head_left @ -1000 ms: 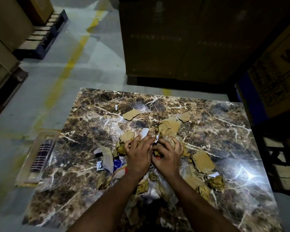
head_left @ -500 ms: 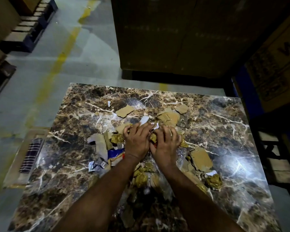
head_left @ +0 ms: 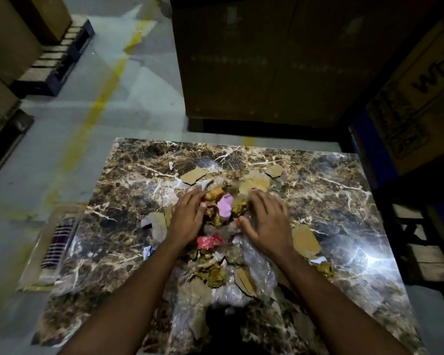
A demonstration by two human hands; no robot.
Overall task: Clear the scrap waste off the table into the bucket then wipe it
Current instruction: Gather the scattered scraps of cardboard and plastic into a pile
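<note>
A heap of scrap waste (head_left: 223, 213) lies in the middle of the brown marble table (head_left: 128, 190): torn cardboard pieces, crumpled yellow paper, a pink scrap (head_left: 225, 208), a red scrap (head_left: 207, 241) and clear plastic film (head_left: 256, 267). My left hand (head_left: 190, 219) lies spread on the left side of the heap, fingers straight. My right hand (head_left: 265, 224) is spread over its right side, a hand's width from the left. Loose cardboard pieces (head_left: 193, 175) lie beyond the hands and at the right (head_left: 305, 241). No bucket is in view.
A flat tray with a striped thing (head_left: 58, 242) lies on the floor left of the table. Large cardboard boxes (head_left: 267, 60) stand behind the table and at the right. Pallets (head_left: 57, 60) are at the far left. A wooden frame (head_left: 420, 239) stands right of the table.
My hands were pressed together over the heap; now they have parted and spread flat, uncovering pink and red scraps between them. The view has shifted slightly.
</note>
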